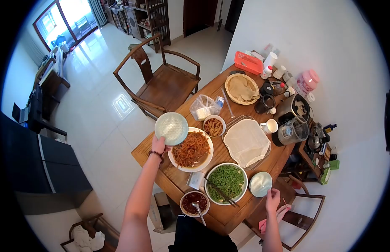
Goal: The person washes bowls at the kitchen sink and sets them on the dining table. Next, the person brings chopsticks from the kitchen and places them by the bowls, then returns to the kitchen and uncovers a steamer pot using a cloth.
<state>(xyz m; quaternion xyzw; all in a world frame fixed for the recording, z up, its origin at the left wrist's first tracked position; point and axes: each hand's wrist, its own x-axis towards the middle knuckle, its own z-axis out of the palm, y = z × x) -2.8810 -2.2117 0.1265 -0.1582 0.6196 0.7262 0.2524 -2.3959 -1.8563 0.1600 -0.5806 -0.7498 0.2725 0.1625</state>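
My left hand (160,145) grips a pale, textured glass bowl (171,128) by its near edge, raised over the table's left side. Beneath and beside that bowl is a large white plate of shredded orange-brown food (191,150). Over at the table's right edge, a similar pale bowl (260,184) has its rim at the fingertips of my right hand (273,200), which are pinched together on it. Chopsticks (222,193) rest across a white bowl of chopped green beans (226,183). A spoon (198,210) stands in a bowl of dark red sauce (189,202).
A cloth-covered rack (246,143), a small bowl of brown food (214,126), a plastic bag (204,107) and a basket of flat wrappers (242,88) occupy the wooden table (169,178). Cups and a clear-jug appliance (292,131) line the wall side. Wooden chairs (167,84) stand around.
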